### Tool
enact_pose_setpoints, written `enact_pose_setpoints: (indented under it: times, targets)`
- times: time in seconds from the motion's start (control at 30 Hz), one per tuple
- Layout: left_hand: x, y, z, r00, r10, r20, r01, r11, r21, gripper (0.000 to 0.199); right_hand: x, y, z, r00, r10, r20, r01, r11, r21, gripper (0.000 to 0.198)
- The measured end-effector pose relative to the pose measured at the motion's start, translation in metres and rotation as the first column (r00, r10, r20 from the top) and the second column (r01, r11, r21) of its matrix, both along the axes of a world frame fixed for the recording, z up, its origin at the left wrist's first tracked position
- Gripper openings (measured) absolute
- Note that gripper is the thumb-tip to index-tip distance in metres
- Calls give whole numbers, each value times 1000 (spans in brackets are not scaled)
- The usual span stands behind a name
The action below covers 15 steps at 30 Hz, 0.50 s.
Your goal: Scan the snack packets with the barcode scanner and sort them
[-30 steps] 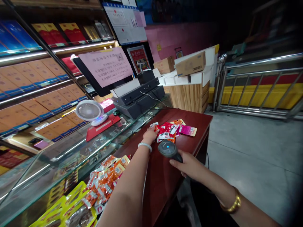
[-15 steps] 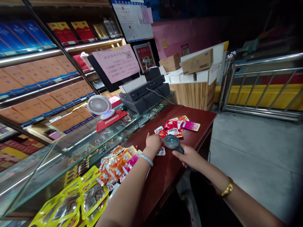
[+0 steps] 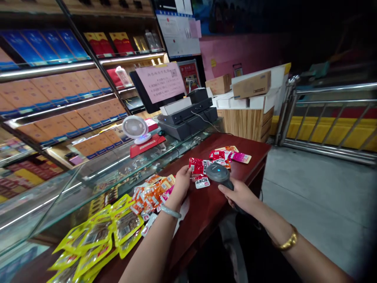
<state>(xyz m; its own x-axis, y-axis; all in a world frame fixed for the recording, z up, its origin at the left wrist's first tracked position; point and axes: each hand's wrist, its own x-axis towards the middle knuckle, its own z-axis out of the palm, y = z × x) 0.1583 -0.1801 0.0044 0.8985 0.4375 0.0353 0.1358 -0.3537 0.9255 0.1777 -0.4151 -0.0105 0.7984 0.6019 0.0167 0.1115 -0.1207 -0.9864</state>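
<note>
My left hand (image 3: 182, 181) pinches the edge of a red snack packet (image 3: 196, 166), tilted up off the dark red desk (image 3: 203, 214). My right hand (image 3: 240, 193) is wrapped round the handle of a dark grey barcode scanner (image 3: 218, 173), whose head, with a small blue light, is close to the packet's right end. Below them a red and white packet (image 3: 202, 182) lies flat. Past the scanner is a small pile of red, orange and magenta packets (image 3: 219, 155). Left of my left wrist lies a larger heap of orange packets (image 3: 153, 195).
Yellow-edged clear bags (image 3: 97, 232) are stacked at the near left. A glass display counter (image 3: 73, 188) runs along the desk's left side, carrying a small white fan (image 3: 135, 127) and a dark cash drawer (image 3: 188, 124). A metal railing (image 3: 330, 118) stands at the right.
My left hand has drawn back left and now lifts a red packet beside the scanner. The scanner stays in my right hand, nearly in place. The whole view has shifted slightly.
</note>
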Motion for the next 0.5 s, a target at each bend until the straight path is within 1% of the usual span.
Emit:
enact_pose_setpoints:
  times: [0.07,0.13,0.23,0.33,0.4,0.43,0.5]
  targets:
    - [-19,-2,-2,1000,-10,1,10,992,-125,36,-8,5,5,999,30,12,-30,1000,7,26]
    - [-35,-3,-3,1000,-23,4,23,977,-211,36,-16,12,8,998,65,26,-65,998,5,27]
    - [-52,-2,-6,999,-35,-7,33,967,-254,37,-26,21,9,988,149,40,-148,989,-4,28]
    - [-63,1,-9,1000,-12,-17,7,967,-256,42,-35,29,8,978,207,30,-207,978,-11,30]
    - [-71,8,-7,999,34,-20,-37,971,-237,39,-39,30,6,975,219,17,-219,976,-4,31]
    - [-76,15,-5,997,67,-27,-71,976,-206,36,-41,29,4,975,223,8,-223,975,2,32]
    - [-90,34,2,982,184,-31,-185,980,-69,34,-41,25,0,975,221,-1,-221,975,6,35]
